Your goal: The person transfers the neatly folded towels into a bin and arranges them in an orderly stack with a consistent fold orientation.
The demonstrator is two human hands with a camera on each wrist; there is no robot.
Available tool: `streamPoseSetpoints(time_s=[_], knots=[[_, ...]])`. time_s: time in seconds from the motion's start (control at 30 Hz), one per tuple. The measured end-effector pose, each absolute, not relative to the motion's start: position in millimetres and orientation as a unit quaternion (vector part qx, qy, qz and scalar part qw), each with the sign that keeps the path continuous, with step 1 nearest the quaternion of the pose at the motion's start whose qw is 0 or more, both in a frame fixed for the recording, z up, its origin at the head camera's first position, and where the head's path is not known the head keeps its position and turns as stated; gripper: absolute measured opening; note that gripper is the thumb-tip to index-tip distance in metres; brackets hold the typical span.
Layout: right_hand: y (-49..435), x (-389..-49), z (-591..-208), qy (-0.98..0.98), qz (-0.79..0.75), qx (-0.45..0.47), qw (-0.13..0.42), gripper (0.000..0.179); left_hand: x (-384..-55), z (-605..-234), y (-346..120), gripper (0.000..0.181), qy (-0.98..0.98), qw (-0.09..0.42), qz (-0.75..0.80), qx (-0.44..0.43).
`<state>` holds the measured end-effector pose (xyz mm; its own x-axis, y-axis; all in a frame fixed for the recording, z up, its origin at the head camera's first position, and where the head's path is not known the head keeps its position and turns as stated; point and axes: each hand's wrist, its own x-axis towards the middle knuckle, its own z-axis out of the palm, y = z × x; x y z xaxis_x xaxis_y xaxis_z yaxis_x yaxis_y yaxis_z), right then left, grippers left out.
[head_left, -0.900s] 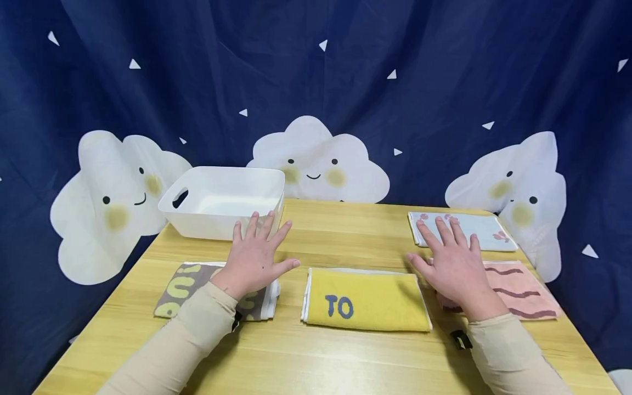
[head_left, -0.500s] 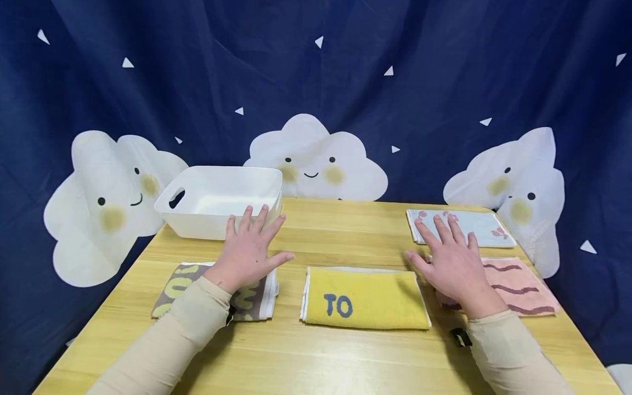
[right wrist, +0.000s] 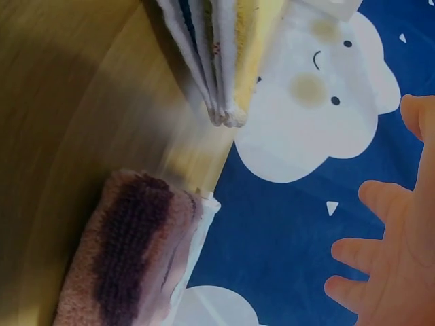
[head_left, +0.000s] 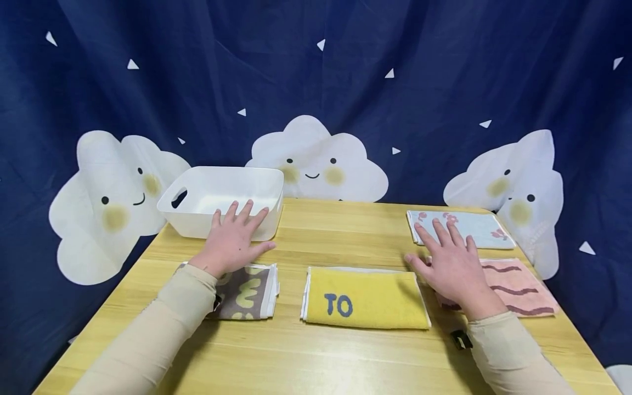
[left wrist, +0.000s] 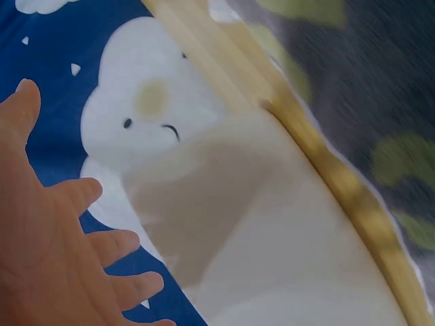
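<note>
My left hand [head_left: 229, 241], fingers spread, hovers over the far side of a folded grey towel with yellow-green shapes [head_left: 247, 293], its fingertips in front of a white plastic bin [head_left: 222, 225]. In the left wrist view the palm shows with nothing in it, apart from the bin wall [left wrist: 285, 224]. My right hand [head_left: 456, 274], fingers also spread, is above the left part of a folded pink towel with dark red wavy stripes [head_left: 518, 293]. That towel's folded edge [right wrist: 129, 251] appears in the right wrist view, away from the fingers. Between the hands lies a folded yellow towel lettered "TO" [head_left: 375, 302].
A folded pale blue towel with pink flowers [head_left: 481, 230] lies at the table's back right, beyond my right fingertips. The wooden table [head_left: 326, 356] ends at a dark blue curtain [head_left: 316, 66] printed with white clouds. The bin stands at the back left.
My left hand has moved left toward the bin's front, uncovering more of the grey towel's right part. My right hand has stayed nearly still. The towels and bin have not moved on the table.
</note>
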<state>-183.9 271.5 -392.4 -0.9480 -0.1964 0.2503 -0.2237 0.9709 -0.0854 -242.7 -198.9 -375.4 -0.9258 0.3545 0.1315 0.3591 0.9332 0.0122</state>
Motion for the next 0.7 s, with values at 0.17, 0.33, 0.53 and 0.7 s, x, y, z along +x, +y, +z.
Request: streamPoseSetpoints(time_s=[0.17, 0.33, 0.53, 0.7], knots=[[273, -183, -395, -0.986, 0.055, 0.107, 0.116, 0.079, -251, -377, -216, 0.084, -0.984, 0.054, -0.018, -0.168], [275, -183, -398, -0.987, 0.055, 0.103, 0.112, 0.079, -261, -381, -232, 0.083, -0.986, 0.054, -0.02, -0.158], [275, -181, -398, -0.988, 0.062, 0.097, 0.107, 0.08, -271, -383, -250, 0.082, -0.987, 0.06, -0.025, -0.148], [276, -179, -398, -0.987, 0.071, 0.096, 0.106, 0.08, -276, -385, -266, 0.084, -0.988, 0.06, -0.028, -0.137]])
